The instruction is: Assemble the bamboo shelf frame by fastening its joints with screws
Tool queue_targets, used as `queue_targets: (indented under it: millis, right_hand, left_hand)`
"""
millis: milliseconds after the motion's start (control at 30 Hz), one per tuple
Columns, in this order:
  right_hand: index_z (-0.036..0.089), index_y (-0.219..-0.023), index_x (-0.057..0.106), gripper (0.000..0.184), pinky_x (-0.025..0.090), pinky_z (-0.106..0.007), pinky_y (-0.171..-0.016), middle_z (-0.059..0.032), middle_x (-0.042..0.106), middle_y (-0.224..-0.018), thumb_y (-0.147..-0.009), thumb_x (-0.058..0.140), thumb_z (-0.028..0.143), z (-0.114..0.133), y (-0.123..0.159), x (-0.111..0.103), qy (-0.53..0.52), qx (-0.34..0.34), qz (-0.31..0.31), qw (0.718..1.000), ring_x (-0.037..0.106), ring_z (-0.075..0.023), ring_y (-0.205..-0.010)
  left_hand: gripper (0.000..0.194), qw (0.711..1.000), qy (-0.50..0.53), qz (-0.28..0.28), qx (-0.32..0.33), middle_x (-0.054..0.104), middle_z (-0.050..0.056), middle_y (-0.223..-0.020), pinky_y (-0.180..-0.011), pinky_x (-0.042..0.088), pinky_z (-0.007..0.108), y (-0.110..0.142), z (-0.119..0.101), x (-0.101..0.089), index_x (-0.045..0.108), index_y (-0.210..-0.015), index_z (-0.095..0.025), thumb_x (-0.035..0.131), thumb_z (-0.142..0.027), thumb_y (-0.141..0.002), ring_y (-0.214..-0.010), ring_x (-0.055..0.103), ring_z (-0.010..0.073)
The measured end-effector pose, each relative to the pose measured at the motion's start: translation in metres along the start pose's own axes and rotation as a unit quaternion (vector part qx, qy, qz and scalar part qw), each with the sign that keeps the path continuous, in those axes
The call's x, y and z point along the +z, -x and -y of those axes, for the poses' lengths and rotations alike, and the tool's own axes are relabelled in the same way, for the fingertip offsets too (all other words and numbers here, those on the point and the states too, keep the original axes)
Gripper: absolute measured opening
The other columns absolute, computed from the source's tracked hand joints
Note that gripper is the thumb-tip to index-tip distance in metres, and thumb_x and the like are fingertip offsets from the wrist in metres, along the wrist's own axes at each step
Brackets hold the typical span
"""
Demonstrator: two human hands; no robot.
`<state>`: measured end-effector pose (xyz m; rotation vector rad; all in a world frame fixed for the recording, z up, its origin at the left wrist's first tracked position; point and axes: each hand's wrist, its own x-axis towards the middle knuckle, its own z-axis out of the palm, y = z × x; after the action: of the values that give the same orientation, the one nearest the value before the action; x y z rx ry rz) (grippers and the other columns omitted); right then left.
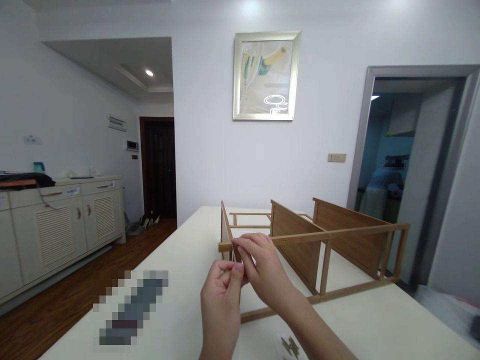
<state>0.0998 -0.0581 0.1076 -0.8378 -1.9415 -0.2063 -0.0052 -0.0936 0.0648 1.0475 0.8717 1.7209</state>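
A wooden shelf unit lies on its side on a white table, its shelf boards standing upright between the rails. My left hand is closed, with thumb and fingers pinching a thin metal rod that looks like a hex key. The rod points up toward the near corner of the top rail. Bent over that rail end, my right hand grips the wood with its fingertips close to the rod's upper end. My right hand partly covers the joint there. Several brass-coloured bolts lie beside my right forearm.
The white table reaches toward the wall, with a pixelated dark item at its left. A louvred cabinet stands on the left. A person is beyond the doorway at right. Clear plastic wrapping sits at the right edge.
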Motion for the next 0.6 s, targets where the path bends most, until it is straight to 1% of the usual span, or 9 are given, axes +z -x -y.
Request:
queue_targets:
  millis: [133, 233, 333, 400, 533, 600]
  right_hand:
    - [0.022, -0.104, 0.068, 0.025, 0.047, -0.039, -0.088, -0.0057, 0.068, -0.097, -0.093, 0.047, 0.013, 0.0005, -0.0011, -0.0010, 0.006, 0.004, 0.011, 1.000, 0.060, -0.0196, -0.093]
    - [0.022, -0.103, 0.068, 0.026, 0.047, -0.038, -0.087, -0.0058, 0.068, -0.096, -0.094, 0.045, 0.013, 0.0015, -0.0020, -0.0029, 0.007, -0.001, 0.016, 1.000, 0.060, -0.0190, -0.092]
    - [0.022, -0.104, 0.067, 0.026, 0.047, -0.038, -0.086, -0.0062, 0.067, -0.096, -0.093, 0.045, 0.013, 0.0026, -0.0023, -0.0048, 0.006, -0.003, 0.020, 1.000, 0.060, -0.0193, -0.093]
    - [0.022, -0.104, 0.067, 0.026, 0.047, -0.039, -0.087, -0.0063, 0.067, -0.097, -0.093, 0.045, 0.013, 0.0030, -0.0023, -0.0056, 0.005, 0.000, 0.024, 1.000, 0.060, -0.0197, -0.093]
    - [0.022, -0.104, 0.068, 0.028, 0.046, -0.039, -0.089, -0.0061, 0.067, -0.097, -0.094, 0.044, 0.012, 0.0035, -0.0021, -0.0067, -0.006, 0.009, 0.030, 0.999, 0.059, -0.0197, -0.093]
    - [0.022, -0.105, 0.068, 0.028, 0.046, -0.039, -0.089, -0.0061, 0.067, -0.098, -0.094, 0.044, 0.012, 0.0035, -0.0020, -0.0071, -0.012, 0.012, 0.029, 0.999, 0.059, -0.0195, -0.094]
  left_hand:
    - [0.039, 0.999, 0.047, -0.007, -0.021, 0.072, 0.005, -0.072, -0.074, 0.056, 0.030, 0.0013, 0.0013, 0.0034, 0.056, -0.084, -0.016, 0.071, -0.051, -0.075, -0.077, 0.071, 0.0208]
    - [0.042, 0.998, 0.052, -0.020, -0.024, 0.071, 0.004, -0.067, -0.074, 0.055, 0.030, 0.0016, 0.0044, 0.0045, 0.056, -0.084, -0.016, 0.072, -0.053, -0.073, -0.073, 0.070, 0.0198]
    - [0.045, 0.999, 0.024, -0.040, -0.013, 0.070, 0.002, -0.063, -0.065, 0.053, 0.028, 0.0000, 0.0079, 0.0030, 0.054, -0.085, -0.017, 0.074, -0.055, -0.070, -0.059, 0.066, 0.0170]
    - [0.047, 0.998, -0.004, -0.059, -0.005, 0.071, 0.002, -0.063, -0.059, 0.051, 0.026, -0.0016, 0.0090, 0.0015, 0.054, -0.087, -0.018, 0.075, -0.055, -0.068, -0.054, 0.063, 0.0158]
    - [0.049, 0.995, -0.036, -0.092, 0.009, 0.074, 0.005, -0.068, -0.061, 0.051, 0.025, -0.0038, 0.0093, 0.0007, 0.057, -0.088, -0.017, 0.077, -0.055, -0.064, -0.064, 0.067, 0.0186]
    - [0.047, 0.995, -0.039, -0.094, 0.012, 0.074, 0.006, -0.069, -0.063, 0.052, 0.025, -0.0039, 0.0095, 0.0013, 0.058, -0.085, -0.017, 0.078, -0.055, -0.064, -0.066, 0.068, 0.0189]
